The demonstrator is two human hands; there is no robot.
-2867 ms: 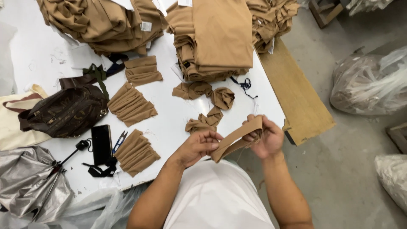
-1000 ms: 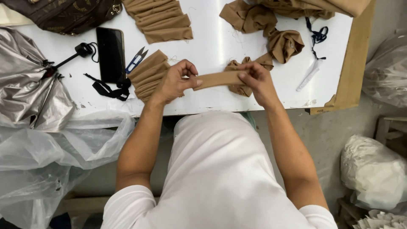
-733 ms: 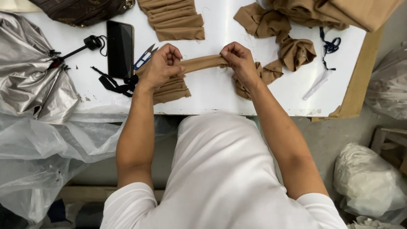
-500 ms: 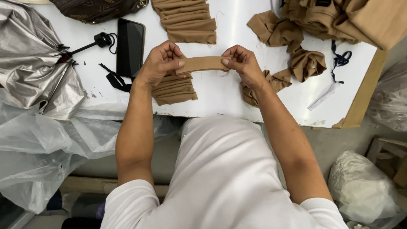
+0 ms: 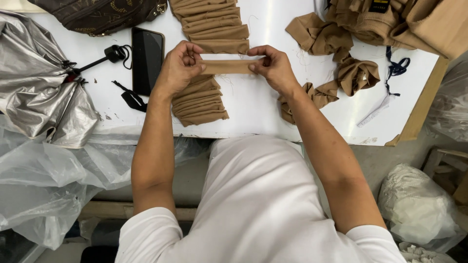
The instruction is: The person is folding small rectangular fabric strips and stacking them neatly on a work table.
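- Head view: the left hand [image 5: 178, 68] is closed in a pinch on the left end of a tan fabric band [image 5: 226, 66]; thumb and fingers clamp the cloth.
- The right hand [image 5: 274, 65] is closed in a matching pinch on the right end of the same band.
- The band is stretched flat and level between the two hands, above the white table [image 5: 253, 109], near its front edge.
- Directly under the left hand lies a stack of folded tan bands [image 5: 200, 102], fanned in overlapping layers; the wrist rests over it.
- A second stack of folded tan bands [image 5: 212, 24] lies just beyond the held band, toward the far side of the table.
- Loose crumpled tan pieces [image 5: 358, 73] lie to the right of the right hand; one sits partly under the right forearm.
- A pile of tan garments [image 5: 414, 22] occupies the far right corner of the table.
- A black phone [image 5: 147, 59] lies face up just left of the left hand, apart from it.
- A brown bag [image 5: 97, 12] lies at the far left; a folded silver umbrella [image 5: 41, 92] rests on the left edge of the table.
- Clear plastic sheeting [image 5: 44, 180] hangs below the table on the left.
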